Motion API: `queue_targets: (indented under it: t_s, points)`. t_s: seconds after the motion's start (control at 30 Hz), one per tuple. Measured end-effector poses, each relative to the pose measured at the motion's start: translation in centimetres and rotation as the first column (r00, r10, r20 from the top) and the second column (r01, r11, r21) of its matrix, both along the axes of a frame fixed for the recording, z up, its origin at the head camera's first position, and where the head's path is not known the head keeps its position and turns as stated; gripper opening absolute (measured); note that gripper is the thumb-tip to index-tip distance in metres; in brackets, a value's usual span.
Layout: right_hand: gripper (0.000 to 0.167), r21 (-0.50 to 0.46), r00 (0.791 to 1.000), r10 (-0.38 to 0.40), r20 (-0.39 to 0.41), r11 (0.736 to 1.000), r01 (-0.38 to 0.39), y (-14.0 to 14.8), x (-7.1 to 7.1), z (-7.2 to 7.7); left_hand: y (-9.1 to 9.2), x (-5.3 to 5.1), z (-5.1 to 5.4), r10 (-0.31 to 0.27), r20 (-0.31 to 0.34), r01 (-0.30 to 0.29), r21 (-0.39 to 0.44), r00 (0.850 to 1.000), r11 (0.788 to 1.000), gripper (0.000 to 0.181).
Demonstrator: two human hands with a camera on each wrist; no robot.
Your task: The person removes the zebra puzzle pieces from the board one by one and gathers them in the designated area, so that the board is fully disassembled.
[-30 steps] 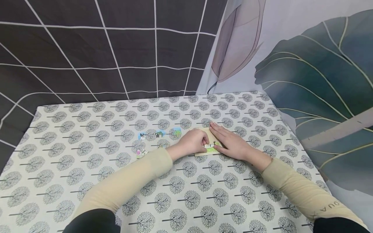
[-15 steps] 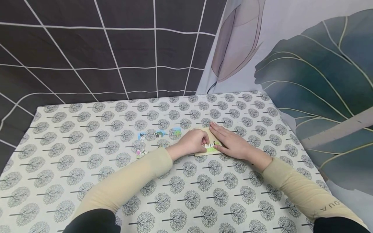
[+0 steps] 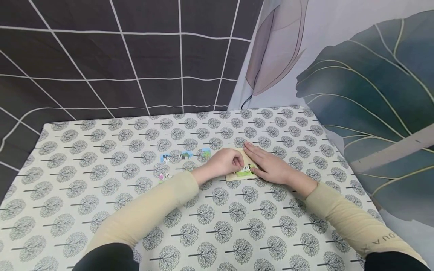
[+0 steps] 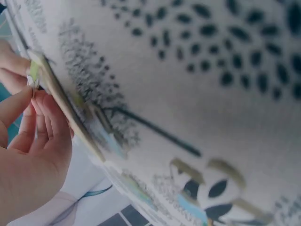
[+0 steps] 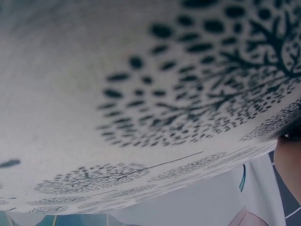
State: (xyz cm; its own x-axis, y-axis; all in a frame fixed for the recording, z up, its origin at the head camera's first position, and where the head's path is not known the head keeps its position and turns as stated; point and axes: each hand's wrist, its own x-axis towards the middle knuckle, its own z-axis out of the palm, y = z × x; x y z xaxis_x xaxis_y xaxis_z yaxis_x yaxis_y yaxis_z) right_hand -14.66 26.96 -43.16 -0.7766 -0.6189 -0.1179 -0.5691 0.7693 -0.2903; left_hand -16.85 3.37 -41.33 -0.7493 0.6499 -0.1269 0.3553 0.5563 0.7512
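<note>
My left hand (image 3: 223,163) bends over a small yellowish puzzle board (image 3: 232,177), thumb and forefinger tips together. They pinch at the edge of a puzzle piece (image 3: 245,171) with a black-and-white animal on green; the left wrist view shows the same piece (image 4: 33,74) nearly edge-on at the fingertips. My right hand (image 3: 269,165) lies across the board's right side, fingers straight, its thumb near the piece. In the right wrist view only a bit of the right hand (image 5: 288,165) shows. Much of the board is hidden under both hands.
Left of the board lie several loose puzzle pieces: a blue-and-white one (image 3: 165,159), a dark-and-green one (image 3: 186,155), a blue-green one (image 3: 206,153) and a pink-marked one (image 3: 164,177). The tree-print cloth (image 3: 220,222) covers the table. A dark checked curtain (image 3: 152,56) hangs behind.
My left thumb has drawn up from the board's lower left toward the forefinger, and more of the animal piece shows. My right hand stays on the board, its thumb shifted slightly.
</note>
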Motion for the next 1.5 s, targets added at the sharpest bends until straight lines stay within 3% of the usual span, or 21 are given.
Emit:
queue_targets:
  t_s: [0.27,0.47,0.67,0.97,1.33,1.5]
  points:
    - [0.076,0.003,1.0,0.008,-0.011,1.0,-0.008,0.1,-0.1,-0.1,-1.6,0.2,1.1,-0.024,0.032,0.021,0.08,0.999,0.997,0.004]
    - [0.077,0.001,1.0,0.009,-0.012,1.0,-0.009,0.2,0.0,-0.3,-4.1,0.7,1.5,-0.007,0.071,-0.001,0.108,0.997,0.994,0.005]
    - [0.078,0.004,1.0,0.02,-0.008,1.0,-0.02,0.2,0.0,-0.3,-7.5,2.0,1.3,0.051,0.125,-0.064,0.101,0.991,0.993,0.006]
    - [0.078,0.01,1.0,0.028,-0.012,1.0,-0.028,0.0,0.0,0.0,-12.0,3.9,0.7,0.107,0.131,-0.117,0.071,0.986,0.991,0.008]
    - [0.078,0.017,0.999,0.032,-0.011,0.999,-0.032,0.1,0.0,-0.1,-15.1,6.3,0.4,0.061,0.121,-0.063,0.011,0.991,0.998,0.007]
    - [0.078,0.016,0.999,0.03,-0.01,0.999,-0.03,0.1,0.0,-0.1,-15.7,7.2,0.4,0.083,0.109,-0.083,-0.01,0.991,0.997,0.009]
